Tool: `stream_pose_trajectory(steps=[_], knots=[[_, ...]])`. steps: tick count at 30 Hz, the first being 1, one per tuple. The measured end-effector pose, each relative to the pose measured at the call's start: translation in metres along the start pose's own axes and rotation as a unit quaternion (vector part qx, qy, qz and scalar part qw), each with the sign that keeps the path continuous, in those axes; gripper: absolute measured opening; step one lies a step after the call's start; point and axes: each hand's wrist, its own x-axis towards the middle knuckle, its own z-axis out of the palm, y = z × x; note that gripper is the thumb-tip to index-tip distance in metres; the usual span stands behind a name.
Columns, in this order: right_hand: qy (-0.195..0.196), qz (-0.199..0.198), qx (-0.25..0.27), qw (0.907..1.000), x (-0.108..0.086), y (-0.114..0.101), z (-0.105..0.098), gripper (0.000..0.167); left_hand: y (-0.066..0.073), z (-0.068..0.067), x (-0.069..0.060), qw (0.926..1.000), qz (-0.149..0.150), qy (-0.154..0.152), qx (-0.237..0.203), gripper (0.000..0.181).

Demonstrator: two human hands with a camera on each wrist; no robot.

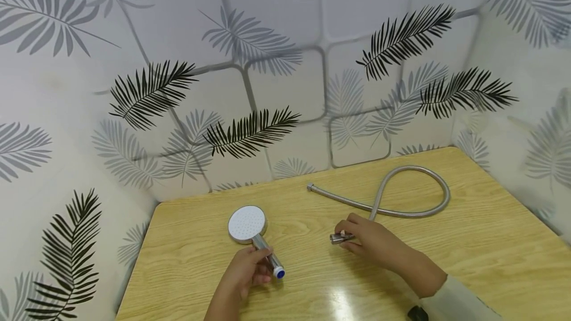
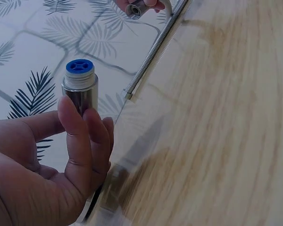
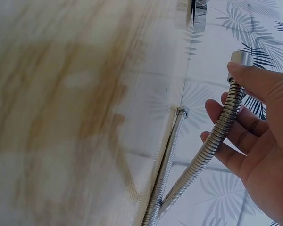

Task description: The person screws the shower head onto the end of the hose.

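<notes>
Holding one part in each hand, a person works at a wooden table point(image 1: 187, 261) set against a leaf-patterned wall point(image 1: 290, 98). On the left side of the table, the left hand point(image 1: 246, 270) has its thumb and fingers clamped on the handle point(image 1: 262, 245) of a showerhead point(image 1: 247, 223), whose round white face is turned to the head camera and points away from the person. The handle slants down to the right, ending in a white threaded collar point(image 2: 80, 80) with a blue insert point(image 2: 79, 66) (the left wrist view looks straight at it). Whether the showerhead touches the wood cannot be told. To its right, the right hand point(image 1: 376, 241) pinches one end of a metal hose point(image 1: 410, 213), thumb laid on the smooth fitting point(image 1: 337, 238) and the other fingers curled along the ribbed length, slightly apart from one another. The fitting's open mouth faces left, toward the showerhead but apart from it. Beyond the hand, the hose loops to the right, crosses itself and runs back left to its other end, a small nut point(image 1: 310, 187) lying near the table's far edge. A pale sleeve point(image 1: 459, 303) covers the right forearm, beside a dark object point(image 1: 418, 313) at the bottom of the head view.
</notes>
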Motion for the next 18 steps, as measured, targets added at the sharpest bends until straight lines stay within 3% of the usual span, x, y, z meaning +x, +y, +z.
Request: stream_pose_trajectory(steps=[9, 18], knots=[[0.009, -0.004, 0.013, 0.9999, 0.0007, -0.0013, 0.0005, 0.025, 0.0049, -0.0016, -0.0050, 0.9988, 0.003, -0.013, -0.047, 0.027], [0.026, 0.002, 0.034, 0.9991, -0.0008, -0.0082, -0.0009, 0.022, 0.0077, 0.0059, -0.0074, 0.9930, 0.011, -0.015, -0.116, 0.017]])
